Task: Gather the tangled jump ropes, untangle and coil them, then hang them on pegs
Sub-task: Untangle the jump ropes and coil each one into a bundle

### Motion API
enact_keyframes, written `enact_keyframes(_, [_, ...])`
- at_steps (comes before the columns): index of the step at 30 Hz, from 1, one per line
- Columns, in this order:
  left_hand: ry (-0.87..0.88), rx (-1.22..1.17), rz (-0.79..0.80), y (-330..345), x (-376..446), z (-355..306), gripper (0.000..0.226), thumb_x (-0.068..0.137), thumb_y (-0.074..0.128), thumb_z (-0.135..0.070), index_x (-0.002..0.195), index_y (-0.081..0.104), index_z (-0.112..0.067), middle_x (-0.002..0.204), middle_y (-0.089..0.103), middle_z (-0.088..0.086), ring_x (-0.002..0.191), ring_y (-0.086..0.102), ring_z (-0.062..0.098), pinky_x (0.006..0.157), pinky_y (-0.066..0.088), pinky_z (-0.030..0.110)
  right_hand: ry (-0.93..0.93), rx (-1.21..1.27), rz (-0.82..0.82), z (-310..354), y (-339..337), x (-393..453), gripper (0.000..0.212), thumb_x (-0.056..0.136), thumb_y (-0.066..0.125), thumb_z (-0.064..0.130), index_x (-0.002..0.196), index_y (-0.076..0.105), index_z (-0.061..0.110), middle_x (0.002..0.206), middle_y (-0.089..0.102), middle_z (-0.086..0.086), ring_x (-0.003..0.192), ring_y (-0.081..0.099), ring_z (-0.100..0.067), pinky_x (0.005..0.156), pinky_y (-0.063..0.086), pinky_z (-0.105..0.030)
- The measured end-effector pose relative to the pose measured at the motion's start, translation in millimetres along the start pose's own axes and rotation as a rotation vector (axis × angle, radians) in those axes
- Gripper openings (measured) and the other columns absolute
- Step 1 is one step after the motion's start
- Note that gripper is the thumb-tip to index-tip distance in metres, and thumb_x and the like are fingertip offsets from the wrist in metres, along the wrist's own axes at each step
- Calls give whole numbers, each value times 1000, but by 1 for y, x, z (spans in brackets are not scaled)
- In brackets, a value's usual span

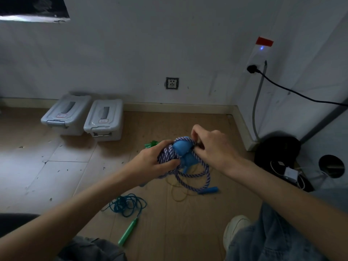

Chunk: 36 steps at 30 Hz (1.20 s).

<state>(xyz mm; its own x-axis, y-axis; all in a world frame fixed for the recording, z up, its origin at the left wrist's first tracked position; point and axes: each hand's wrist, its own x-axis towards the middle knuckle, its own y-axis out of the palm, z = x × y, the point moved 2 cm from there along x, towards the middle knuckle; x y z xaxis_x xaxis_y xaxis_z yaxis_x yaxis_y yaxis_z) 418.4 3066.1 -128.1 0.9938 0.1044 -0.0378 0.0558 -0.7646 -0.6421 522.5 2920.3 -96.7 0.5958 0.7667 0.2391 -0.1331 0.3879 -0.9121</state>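
Note:
A purple-and-white twisted jump rope (170,154) is bunched in coils above the floor. My left hand (153,160) grips the bundle from the left, thumb across its front. My right hand (211,146) pinches a strand at the bundle's top right, beside a blue handle (181,146). Loops of the same rope hang down, and its other blue handle (208,190) lies on the floor. A teal rope (128,204) with a green handle (128,232) lies tangled on the floor below. A thin yellow rope (178,193) lies under the hanging loops. Another green handle (151,144) shows behind my left hand.
Two grey lidded storage boxes (103,119) stand against the wall at the left. A black bag (276,149) and chargers with cables sit in the right corner. A black power cable (293,91) runs from a wall socket. My knee and white shoe (235,228) are at the bottom right.

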Motion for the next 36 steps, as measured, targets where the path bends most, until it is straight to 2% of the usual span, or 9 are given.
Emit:
enact_keyframes(4, [49, -48, -58, -3, 2, -3, 52, 83, 57, -44, 130, 36, -38, 96, 56, -15, 77, 58, -11, 59, 47, 4, 248, 393, -83, -4, -7, 2, 23, 77, 64, -2, 74, 50, 16, 65, 51, 9, 60, 49, -1, 49, 40, -8])
enact_keyframes(7, [109, -57, -54, -9, -3, -2, 51, 82, 59, -47, 126, 34, -40, 98, 56, -17, 80, 61, -7, 65, 53, 13, 604, 1290, 249, -12, -13, 5, 24, 76, 58, -10, 79, 56, 13, 71, 59, -2, 65, 57, -12, 58, 49, -19])
enact_keyframes(9, [167, 15, -56, -11, -9, 1, 53, 82, 58, -45, 128, 34, -36, 101, 57, -14, 79, 62, -1, 65, 54, 17, 605, 1628, 363, -19, -26, 8, 23, 72, 61, -4, 87, 57, 14, 74, 63, -2, 69, 62, -14, 72, 55, -30])
enact_keyframes(15, [308, 290, -155, -1, -17, 6, 70, 78, 53, -53, 137, 38, -19, 127, 55, -2, 104, 58, 13, 85, 50, 29, 604, 1173, 244, -27, -19, 9, 14, 81, 64, 2, 94, 63, 7, 77, 64, -5, 68, 64, -15, 69, 59, -30])
enact_keyframes(21, [329, 257, -182, -7, -17, 7, 69, 77, 47, -59, 135, 37, -24, 119, 53, -11, 94, 57, 5, 77, 50, 20, 505, 902, 559, -27, -12, -2, 34, 72, 70, 31, 97, 69, 9, 91, 71, -4, 85, 65, -16, 76, 53, -27])
enact_keyframes(25, [333, 230, -197, -6, -16, 7, 65, 80, 54, -53, 136, 36, -23, 119, 52, -11, 94, 56, 1, 76, 46, 13, 429, 912, 317, -26, -7, 7, 8, 86, 61, 18, 84, 65, 12, 77, 68, 1, 74, 65, -11, 65, 53, -21])
enact_keyframes(30, [127, 302, -74, 10, -12, 21, 67, 84, 52, -53, 140, 29, -24, 112, 61, -1, 70, 58, 1, 65, 48, 15, 818, 1505, -120, -41, -8, 16, 25, 95, 46, 9, 72, 56, 5, 53, 59, -5, 48, 58, -14, 46, 51, -22])
enact_keyframes(33, [-51, 433, -134, 3, -2, 34, 58, 84, 53, -49, 135, 33, -27, 111, 63, 1, 81, 63, 13, 73, 54, 29, 678, 1438, 88, -19, 6, 14, 22, 94, 48, 11, 72, 53, 8, 56, 50, -2, 46, 50, -11, 52, 48, -23])
enact_keyframes(36, [-206, 409, -165, 5, 10, 44, 53, 85, 53, -46, 131, 34, -27, 108, 64, 4, 86, 65, 22, 76, 55, 38, 342, 912, 302, 8, 13, 11, 18, 88, 58, 11, 71, 54, 13, 58, 50, 5, 54, 47, -6, 58, 43, -17])
